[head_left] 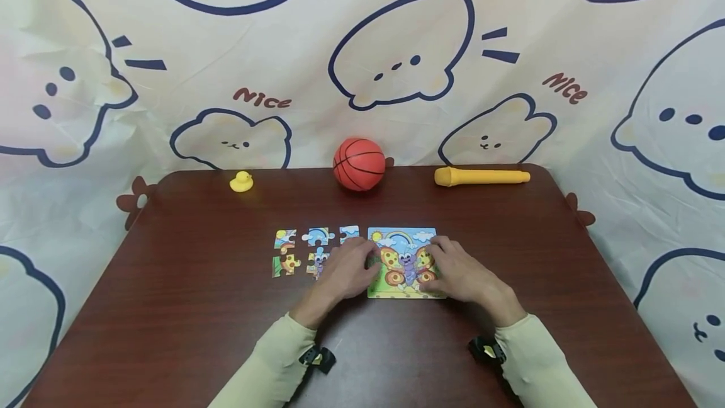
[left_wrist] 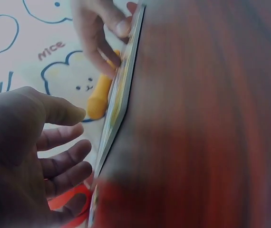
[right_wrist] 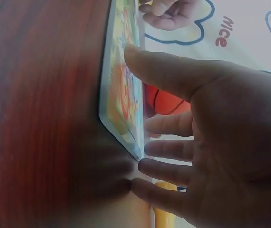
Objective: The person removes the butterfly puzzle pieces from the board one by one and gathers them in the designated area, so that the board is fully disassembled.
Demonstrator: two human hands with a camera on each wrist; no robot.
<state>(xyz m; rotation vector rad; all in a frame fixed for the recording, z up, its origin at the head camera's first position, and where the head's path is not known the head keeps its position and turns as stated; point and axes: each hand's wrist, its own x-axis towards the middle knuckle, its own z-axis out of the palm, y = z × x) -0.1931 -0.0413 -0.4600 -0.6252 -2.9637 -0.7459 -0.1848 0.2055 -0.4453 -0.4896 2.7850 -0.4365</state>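
Note:
A square butterfly jigsaw puzzle (head_left: 406, 267) with a rainbow and sun lies flat on the table, its picture whole where it shows. My left hand (head_left: 351, 267) is at its left edge, fingers loosely bent and holding nothing in the left wrist view. On the opposite side, my right hand (head_left: 467, 272) has its thumb (right_wrist: 157, 71) over the puzzle's face and its other fingers extended along the edge. Whether the thumb touches the surface I cannot tell. Left of the puzzle lie several loose jigsaw pieces (head_left: 285, 265), some partly hidden by my left hand.
Along the back of the brown table (head_left: 198, 320) sit a yellow rubber duck (head_left: 241, 182), a red basketball (head_left: 359, 165) and a yellow toy microphone (head_left: 481, 177). Behind them hangs a white cloth (head_left: 311, 131) with cartoon outlines.

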